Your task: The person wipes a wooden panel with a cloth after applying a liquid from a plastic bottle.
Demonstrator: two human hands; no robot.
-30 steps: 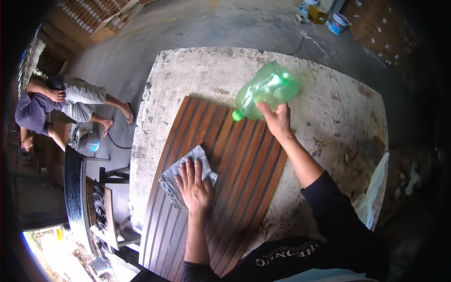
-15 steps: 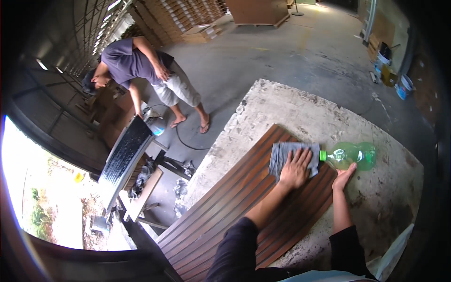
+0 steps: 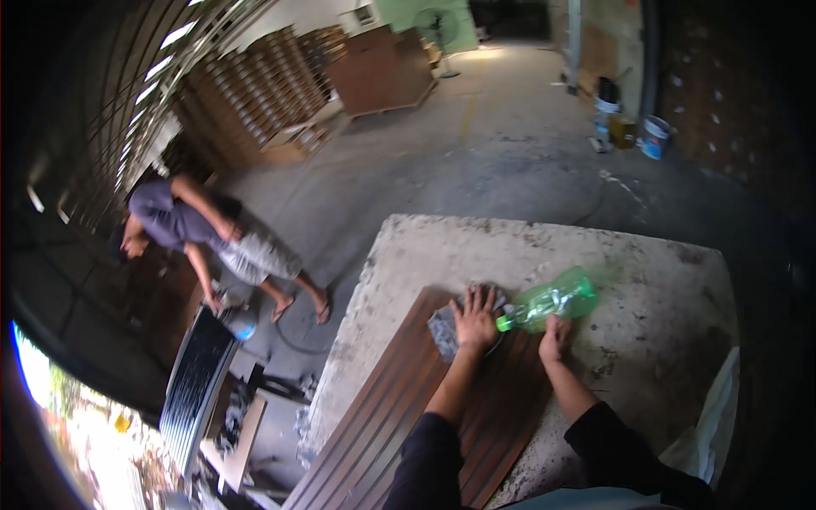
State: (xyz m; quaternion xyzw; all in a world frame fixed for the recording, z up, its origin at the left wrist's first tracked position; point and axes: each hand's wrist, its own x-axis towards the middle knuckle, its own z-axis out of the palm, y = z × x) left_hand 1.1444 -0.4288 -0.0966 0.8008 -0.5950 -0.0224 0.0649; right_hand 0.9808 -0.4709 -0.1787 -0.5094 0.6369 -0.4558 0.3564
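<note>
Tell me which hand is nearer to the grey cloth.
Left. The left hand is on the grey cloth, fingers spread; the right hand is apart from it, off to the right, holding the green bottle.

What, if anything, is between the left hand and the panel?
The grey cloth: it lies under the left hand, near the far end of the panel. The bottle, in the right hand, is off to the side, cap toward the left hand.
</note>
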